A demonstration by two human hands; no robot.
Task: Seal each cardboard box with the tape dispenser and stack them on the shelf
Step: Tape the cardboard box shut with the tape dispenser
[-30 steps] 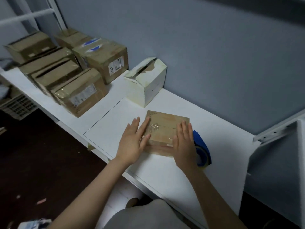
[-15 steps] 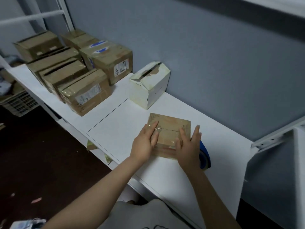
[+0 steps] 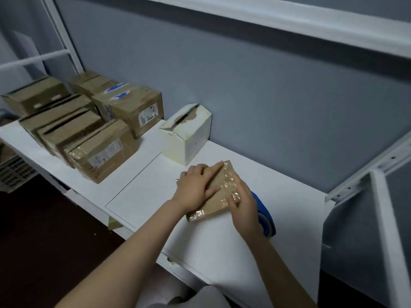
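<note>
Left grip: seen from the head camera, my left hand lies flat on the small flat brown cardboard box. The fingers are stretched across its top and the forefinger runs toward the far corner. This hand presses and clasps nothing.
Right grip: my right hand comes over the right edge of the same box. Its fingers are a little bent and their tips press down on the crinkled clear tape there; they are not closed round the box.
Box under my hands: it sits on the white shelf board near the front edge, turned at an angle to that edge. Shiny tape shows along its right side and at its near corner.
Tape dispenser: the blue tape dispenser lies on the board just beside the box, to its right and partly hidden behind my right wrist.
White box: a white cardboard box with a torn, slit top stands upright against the grey wall, near the small box and behind it.
Brown boxes: a cluster of larger brown cardboard boxes fills the left end of the board, packed side by side, some with white labels and one with blue tape on its top.
Above: a white upper shelf runs along the wall.
Right side: a white metal bracket meets the shelf upright.
</note>
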